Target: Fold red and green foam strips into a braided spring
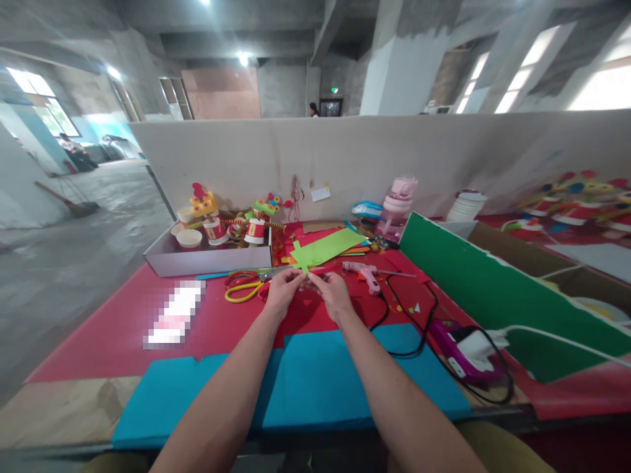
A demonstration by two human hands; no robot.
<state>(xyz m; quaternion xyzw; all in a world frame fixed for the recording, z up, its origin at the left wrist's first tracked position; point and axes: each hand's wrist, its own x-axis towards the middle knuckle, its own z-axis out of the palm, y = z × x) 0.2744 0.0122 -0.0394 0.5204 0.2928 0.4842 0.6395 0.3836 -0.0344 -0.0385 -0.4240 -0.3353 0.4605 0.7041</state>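
Note:
Both hands meet at the middle of the red-covered table. My left hand pinches the lower end of a narrow green paper strip, and my right hand closes on the same end from the other side. The strip stands up above the fingertips. Behind it lies a larger light green sheet. Yellow-handled scissors rest just left of my left hand, near a second, red-handled pair. A pink glue gun lies to the right of my right hand.
A white box with paper cups and cup figures stands at the back left. On the right are a green panel, a purple power strip and black cables. Blue sheets cover the front edge; a partition stands behind.

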